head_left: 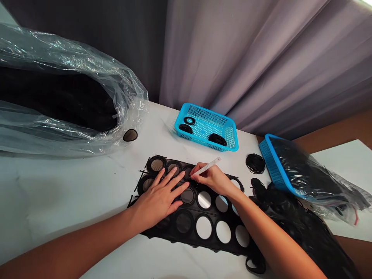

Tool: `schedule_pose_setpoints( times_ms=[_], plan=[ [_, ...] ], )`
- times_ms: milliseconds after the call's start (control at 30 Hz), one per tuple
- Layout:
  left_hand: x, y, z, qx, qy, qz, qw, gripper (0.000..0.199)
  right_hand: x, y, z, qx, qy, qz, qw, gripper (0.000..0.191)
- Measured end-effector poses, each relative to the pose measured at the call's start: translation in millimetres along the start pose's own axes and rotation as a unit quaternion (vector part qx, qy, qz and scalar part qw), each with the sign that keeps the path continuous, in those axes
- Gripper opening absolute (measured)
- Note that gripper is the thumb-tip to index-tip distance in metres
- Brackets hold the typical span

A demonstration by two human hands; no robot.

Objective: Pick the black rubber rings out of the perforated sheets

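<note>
A black sheet (200,226) with rows of round rimmed openings lies on the white table. Some openings show bright white or mirror-like discs (204,228), others look dark or grey. Spread flat over the left part of the sheet is my left hand (157,197), its fingers apart and holding nothing. My right hand (211,178) pinches a slim white pen-like tool (209,164), tilted with its upper end to the right. The tool's lower end points at a dark round in the top row; whether its tip touches cannot be made out.
Behind the sheet stands a blue basket (207,145) holding black rings. Another blue basket (276,166) with plastic bags is at right, near a ring bundle (255,163) and a black heap (293,217). At left are a clear bag (124,83) and a loose oval disc (130,135).
</note>
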State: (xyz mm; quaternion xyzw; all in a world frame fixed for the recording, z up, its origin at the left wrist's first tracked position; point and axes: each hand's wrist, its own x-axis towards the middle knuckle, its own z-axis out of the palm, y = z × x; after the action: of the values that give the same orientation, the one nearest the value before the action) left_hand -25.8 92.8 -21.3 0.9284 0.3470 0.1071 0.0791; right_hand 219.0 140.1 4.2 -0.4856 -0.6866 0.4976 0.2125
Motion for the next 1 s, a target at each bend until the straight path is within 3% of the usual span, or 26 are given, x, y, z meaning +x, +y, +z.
schedule_pose_setpoints(
  times_ms=[100, 167, 233, 300, 367, 433, 567, 667, 800, 1000],
  plan=[
    [-0.3, 0.5, 0.3, -0.005, 0.016, -0.003, 1.000, 0.050, -4.8, -9.2, 9.8, -0.133, 0.010, -0.075, 0.988, 0.011],
    [0.1, 1.6, 0.4, -0.006, 0.026, -0.010, 1.000, 0.051, -8.4, -14.2, 12.6, -0.262, 0.003, -0.140, 0.955, 0.010],
    [0.7, 3.1, 0.6, -0.003, 0.025, -0.018, 1.000, 0.052, -9.4, -15.2, 6.1, -0.368, 0.023, -0.161, 0.916, 0.012],
    [0.9, 4.2, 0.5, 0.000, 0.021, -0.021, 1.000, 0.052, -6.9, -12.5, -8.5, -0.413, 0.123, -0.120, 0.894, 0.014],
    [-0.8, 3.4, -0.6, 0.000, 0.024, -0.018, 1.000, 0.053, -1.4, -9.7, -22.5, -0.384, 0.241, -0.075, 0.888, 0.015],
    [-5.6, -0.5, -3.4, 0.003, 0.028, -0.020, 0.999, 0.059, 5.6, -10.4, -25.7, -0.305, 0.273, -0.072, 0.909, 0.014],
    [-22.4, -14.4, -11.6, 0.036, 0.013, -0.040, 0.998, 0.068, 18.2, -21.2, 5.2, -0.145, 0.127, -0.102, 0.976, 0.012],
    [-32.9, -22.5, -14.5, 0.039, 0.006, -0.031, 0.999, 0.062, 25.2, -27.0, 29.8, -0.086, 0.042, -0.107, 0.990, 0.013],
    [-37.3, -24.8, -11.6, 0.038, 0.013, -0.031, 0.999, 0.063, 31.6, -27.8, 34.9, -0.056, -0.005, -0.109, 0.992, 0.013],
    [-37.4, -23.4, -8.8, 0.045, 0.019, -0.028, 0.998, 0.064, 34.1, -27.7, 31.3, -0.037, -0.019, -0.096, 0.995, 0.007]
  ],
)
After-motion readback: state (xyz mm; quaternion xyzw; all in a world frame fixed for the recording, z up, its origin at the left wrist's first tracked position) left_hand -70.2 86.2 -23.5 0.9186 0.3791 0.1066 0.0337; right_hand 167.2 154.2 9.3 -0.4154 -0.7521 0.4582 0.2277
